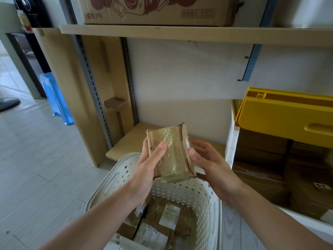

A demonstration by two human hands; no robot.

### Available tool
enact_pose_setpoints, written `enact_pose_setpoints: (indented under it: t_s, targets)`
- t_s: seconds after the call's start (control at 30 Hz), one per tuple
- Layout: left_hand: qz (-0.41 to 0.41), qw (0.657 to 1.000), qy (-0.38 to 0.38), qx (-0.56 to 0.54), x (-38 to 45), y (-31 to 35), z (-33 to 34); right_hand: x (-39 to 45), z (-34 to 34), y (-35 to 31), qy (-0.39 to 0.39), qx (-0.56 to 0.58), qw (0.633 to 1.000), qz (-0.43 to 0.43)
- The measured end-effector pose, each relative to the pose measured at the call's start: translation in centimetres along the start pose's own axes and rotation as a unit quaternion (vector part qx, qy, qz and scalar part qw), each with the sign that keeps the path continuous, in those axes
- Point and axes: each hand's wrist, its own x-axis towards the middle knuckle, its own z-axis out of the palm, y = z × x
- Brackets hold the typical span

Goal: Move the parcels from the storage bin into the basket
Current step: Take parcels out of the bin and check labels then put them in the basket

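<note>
A small brown cardboard parcel wrapped in clear tape hangs above the far rim of the white perforated basket. My left hand grips its left side, thumb across the front. My right hand holds its right edge. Several taped parcels with white labels lie on the basket's bottom. The white storage bin with a raised yellow lid stands at the right, with more brown parcels stacked inside.
A low wooden shelf runs behind the basket, and a higher shelf carries a large cardboard box. A blue plastic stool stands at the left on the pale plank floor.
</note>
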Motion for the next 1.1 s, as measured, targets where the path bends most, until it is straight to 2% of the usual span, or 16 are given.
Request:
enact_pose_setpoints:
  t_s: [0.1, 0.17, 0.27, 0.43, 0.67, 0.83, 0.93, 1.1]
  targets:
    - [-0.010, 0.998, -0.016, -0.063, -0.1, 0.2, -0.2, -0.1, -0.3, -0.4, -0.021, 0.003, 0.999, 0.036]
    - [0.006, 0.998, -0.013, -0.059, -0.1, 0.2, 0.0, -0.3, -0.3, -0.7, -0.016, 0.033, 0.999, 0.009]
    - [0.071, 0.994, 0.053, -0.057, 0.3, 0.8, -0.3, -0.2, -0.4, -0.9, 0.027, 0.067, 0.996, -0.050]
    - [0.139, 0.982, 0.115, 0.049, 0.9, 0.8, -0.9, 0.0, -0.9, -0.7, 0.131, 0.013, 0.986, -0.106]
    - [0.100, 0.992, 0.048, 0.068, 0.5, 1.1, -1.3, -0.7, -1.1, -1.1, 0.189, -0.030, 0.969, -0.159]
    - [0.107, 0.993, 0.044, 0.012, 0.5, 0.8, -1.6, -0.7, -1.0, -1.5, 0.187, -0.029, 0.967, -0.171]
    - [0.105, 0.993, 0.052, -0.023, 0.6, 0.7, -1.6, -0.6, -0.5, -1.2, 0.149, -0.013, 0.980, -0.134]
    - [0.113, 0.993, 0.048, 0.001, 0.8, 0.5, -1.4, -0.4, -0.3, -1.0, 0.117, 0.013, 0.988, -0.102]
